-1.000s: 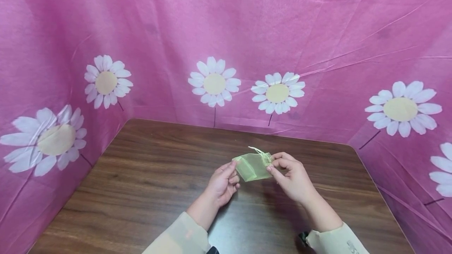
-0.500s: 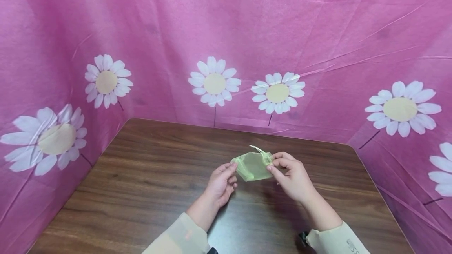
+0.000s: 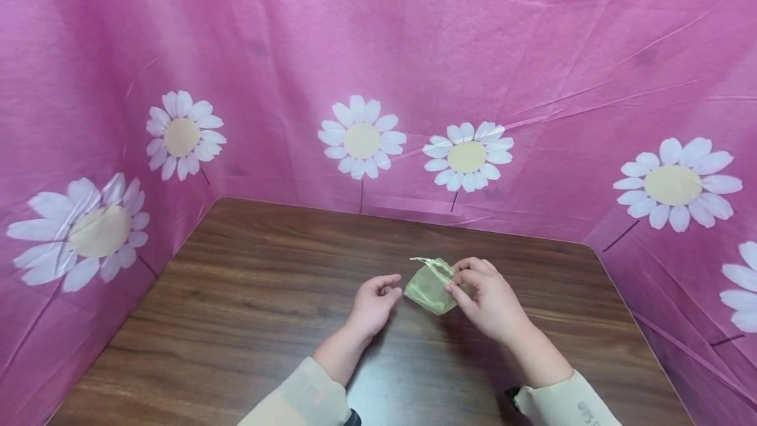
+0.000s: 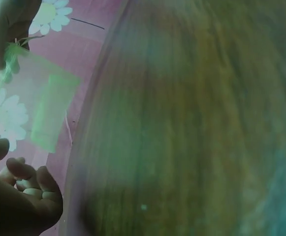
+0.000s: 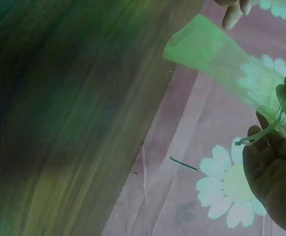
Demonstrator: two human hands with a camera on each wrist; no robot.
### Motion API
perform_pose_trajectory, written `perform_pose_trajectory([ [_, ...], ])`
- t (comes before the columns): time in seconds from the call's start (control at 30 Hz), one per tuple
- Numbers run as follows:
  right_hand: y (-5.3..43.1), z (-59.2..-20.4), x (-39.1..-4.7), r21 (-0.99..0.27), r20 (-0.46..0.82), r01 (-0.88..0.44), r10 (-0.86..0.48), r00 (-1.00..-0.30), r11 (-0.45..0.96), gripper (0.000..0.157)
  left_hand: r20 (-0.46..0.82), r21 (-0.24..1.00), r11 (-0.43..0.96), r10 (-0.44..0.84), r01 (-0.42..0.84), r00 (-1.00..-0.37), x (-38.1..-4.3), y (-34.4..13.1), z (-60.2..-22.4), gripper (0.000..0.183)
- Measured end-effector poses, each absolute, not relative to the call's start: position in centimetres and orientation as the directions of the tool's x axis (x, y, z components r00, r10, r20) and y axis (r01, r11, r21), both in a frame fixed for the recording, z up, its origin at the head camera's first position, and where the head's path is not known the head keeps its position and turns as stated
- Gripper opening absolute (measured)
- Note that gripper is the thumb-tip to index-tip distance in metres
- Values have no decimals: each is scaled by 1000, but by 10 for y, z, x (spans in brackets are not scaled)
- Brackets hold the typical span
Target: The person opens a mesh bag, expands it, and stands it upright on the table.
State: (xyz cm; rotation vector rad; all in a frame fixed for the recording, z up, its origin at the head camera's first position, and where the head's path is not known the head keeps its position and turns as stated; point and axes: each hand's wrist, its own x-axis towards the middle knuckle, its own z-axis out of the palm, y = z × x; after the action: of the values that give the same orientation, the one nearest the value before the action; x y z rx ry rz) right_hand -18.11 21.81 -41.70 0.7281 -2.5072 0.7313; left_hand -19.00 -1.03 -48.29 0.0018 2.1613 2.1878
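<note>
A sheer pale-green drawstring pouch hangs above the table, its gathered top and pale cord to the upper right. My right hand pinches it near the gathered end between thumb and fingers. The right wrist view shows the pouch stretching away from the right hand, with the cord trailing by the fingers. Just left of the pouch's lower end, my left hand is apart from it, fingers loosely bent and holding nothing. In the left wrist view a gap lies between the left hand and the pouch.
A dark brown wood-grain table spreads beneath both hands. Pink cloth printed with white daisies stands around its back and sides. Beige sleeves cover the forearms.
My left hand has let go of the pouch's lower corner. That end has swung down and right, while the right hand keeps hold in nearly the same place.
</note>
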Motion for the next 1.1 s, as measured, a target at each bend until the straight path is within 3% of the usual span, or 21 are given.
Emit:
perform_pose_trajectory([
  [0.13, 216, -425, -182, -289, 520, -603, -406, -751, 744, 17, -17, 994, 112, 114, -4, -993, -187, -8, -484, 36],
  [0.37, 214, -433, -184, -238, 505, -608, -438, -743, 757, 13, -45, 993, 119, 180, -24, -983, -185, -5, -484, 39],
  [1.1, 216, -431, -181, -290, 537, -598, -390, -748, 747, 23, -28, 991, 135, 172, -5, -985, -185, -6, -484, 39],
])
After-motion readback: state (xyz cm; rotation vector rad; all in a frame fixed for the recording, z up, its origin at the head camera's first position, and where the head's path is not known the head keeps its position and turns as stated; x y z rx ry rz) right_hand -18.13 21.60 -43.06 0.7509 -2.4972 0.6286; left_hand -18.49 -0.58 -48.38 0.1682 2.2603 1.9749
